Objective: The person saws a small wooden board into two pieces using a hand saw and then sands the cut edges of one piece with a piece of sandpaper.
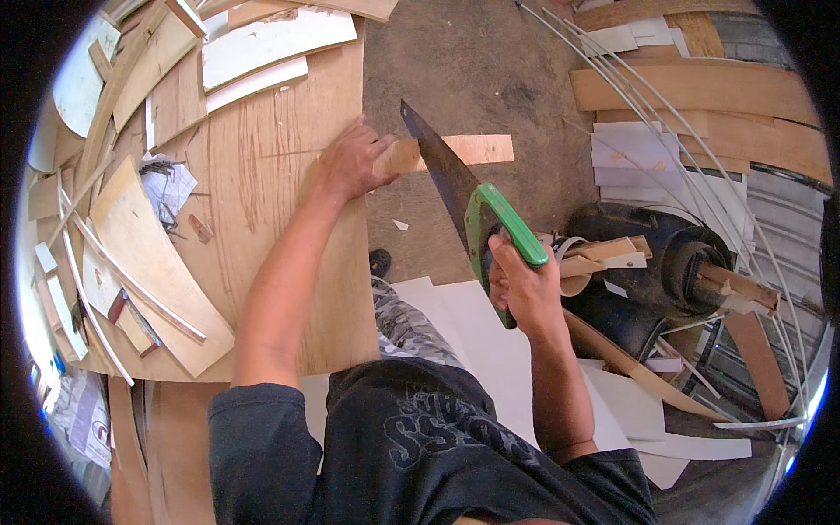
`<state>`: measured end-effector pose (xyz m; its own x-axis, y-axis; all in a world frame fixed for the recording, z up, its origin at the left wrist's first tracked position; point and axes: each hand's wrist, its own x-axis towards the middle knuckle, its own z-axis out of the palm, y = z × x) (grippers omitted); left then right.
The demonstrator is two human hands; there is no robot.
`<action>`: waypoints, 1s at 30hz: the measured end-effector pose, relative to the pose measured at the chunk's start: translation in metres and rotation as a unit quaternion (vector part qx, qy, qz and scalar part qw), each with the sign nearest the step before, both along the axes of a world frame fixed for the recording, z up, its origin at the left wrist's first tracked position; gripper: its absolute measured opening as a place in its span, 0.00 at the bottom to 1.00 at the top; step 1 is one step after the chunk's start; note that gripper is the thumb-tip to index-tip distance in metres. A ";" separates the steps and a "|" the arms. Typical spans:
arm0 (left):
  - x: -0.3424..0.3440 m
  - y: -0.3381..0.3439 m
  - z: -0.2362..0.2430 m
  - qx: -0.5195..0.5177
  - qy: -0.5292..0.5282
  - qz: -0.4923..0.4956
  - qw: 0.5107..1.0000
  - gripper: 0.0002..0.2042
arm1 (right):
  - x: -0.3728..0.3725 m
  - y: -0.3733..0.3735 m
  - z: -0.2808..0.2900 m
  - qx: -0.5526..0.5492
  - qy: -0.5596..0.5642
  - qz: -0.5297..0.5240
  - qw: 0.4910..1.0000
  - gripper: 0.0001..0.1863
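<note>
My left hand presses a narrow plywood strip at the right edge of a plywood work surface, its fingers wrapped round the strip, which juts out over the floor. My right hand is closed on the green handle of a hand saw. The saw's dark blade lies across the strip just right of my left hand, tip pointing away from me; whether the teeth touch the wood I cannot tell.
Wood offcuts and white boards lie on the left surface. At the right are stacked planks, long thin strips, and dark containers with scraps. White sheets lie on the concrete floor.
</note>
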<state>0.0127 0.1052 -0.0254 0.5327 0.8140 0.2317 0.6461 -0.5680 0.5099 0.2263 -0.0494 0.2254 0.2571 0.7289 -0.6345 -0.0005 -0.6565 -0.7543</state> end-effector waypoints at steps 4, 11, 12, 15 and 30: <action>0.001 0.004 0.002 -0.010 0.000 -0.024 1.000 0.35 | 0.010 0.023 -0.057 0.062 -0.032 0.047 0.996 0.16; 0.000 0.002 0.008 -0.068 0.011 -0.013 0.998 0.36 | 0.004 0.002 -0.009 0.003 -0.020 0.022 1.000 0.16; 0.000 0.001 0.007 -0.056 0.006 -0.010 0.998 0.36 | 0.004 0.000 -0.007 -0.004 0.001 0.006 1.000 0.17; 0.002 0.005 0.005 -0.038 -0.012 -0.022 0.999 0.35 | 0.009 0.025 -0.059 0.041 -0.035 0.039 0.998 0.18; 0.002 0.001 -0.005 0.004 -0.008 -0.009 1.000 0.33 | 0.014 0.016 -0.006 0.005 -0.011 0.044 0.999 0.15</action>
